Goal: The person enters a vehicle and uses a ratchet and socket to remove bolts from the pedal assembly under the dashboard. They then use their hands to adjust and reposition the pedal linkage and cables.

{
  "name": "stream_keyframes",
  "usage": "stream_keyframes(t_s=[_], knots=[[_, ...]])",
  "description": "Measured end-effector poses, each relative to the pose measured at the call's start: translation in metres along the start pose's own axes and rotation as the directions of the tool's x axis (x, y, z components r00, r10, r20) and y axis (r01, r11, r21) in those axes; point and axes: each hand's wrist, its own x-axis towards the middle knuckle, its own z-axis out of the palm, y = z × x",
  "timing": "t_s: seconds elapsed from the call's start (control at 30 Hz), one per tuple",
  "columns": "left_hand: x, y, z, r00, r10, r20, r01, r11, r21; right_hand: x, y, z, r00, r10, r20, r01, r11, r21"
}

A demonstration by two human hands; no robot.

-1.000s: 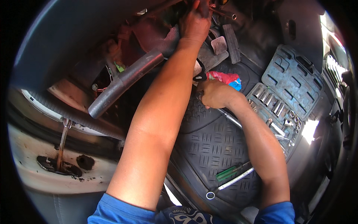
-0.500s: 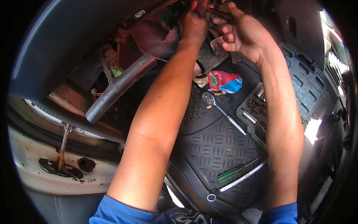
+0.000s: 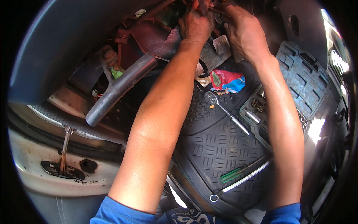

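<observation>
Both arms reach up to the top edge, into the shadowed space under the dashboard. My left hand (image 3: 196, 27) has its fingers bent around something dark at the picture's edge, which I cannot make out. Close on its right, my right hand (image 3: 247, 35) is curled inward, with its fingers at a thin dark rod (image 3: 217, 11) between the hands. The rod's ends and most fingertips are hidden. Below the hands are a pale pedal pad (image 3: 221, 44) and a crumpled red and blue wrapper (image 3: 228, 81).
On the black rubber mat (image 3: 209, 149) lie a ratchet (image 3: 232, 117), a green-handled screwdriver (image 3: 231, 175) and a ring-ended wrench (image 3: 244, 181). An open socket case (image 3: 304, 80) sits right, partly behind my forearm. A thick dark tube (image 3: 121, 89) slants at left, above the door sill (image 3: 104, 179).
My right hand has turned and moved inward toward the left hand, its spread fingers now curled at the rod. The left hand stays nearly in place. The whole view has shifted slightly.
</observation>
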Motion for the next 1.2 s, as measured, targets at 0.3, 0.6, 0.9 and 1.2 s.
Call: stream_keyframes(t_s=[0.3, 0.6, 0.9, 1.2], knots=[[0.001, -0.002, 0.004, 0.998, -0.050, 0.032, 0.050, 0.999, 0.010, 0.012, 0.006, 0.015, 0.903, 0.397, 0.167, -0.419, 0.722, 0.550], [-0.001, 0.002, 0.002, 0.999, -0.034, -0.017, 0.034, 0.999, 0.010, -0.002, -0.026, 0.012, 0.934, 0.341, -0.105, -0.309, 0.920, 0.241], [0.003, 0.003, 0.000, 0.991, -0.095, 0.093, 0.093, 0.995, 0.028, -0.001, 0.002, 0.003, 0.994, 0.029, -0.108, -0.027, 0.999, 0.021], [0.002, 0.000, 0.006, 0.999, -0.043, 0.005, 0.043, 0.999, 0.024, 0.002, 0.002, 0.005, 0.981, 0.121, -0.150, -0.135, 0.987, -0.087]])
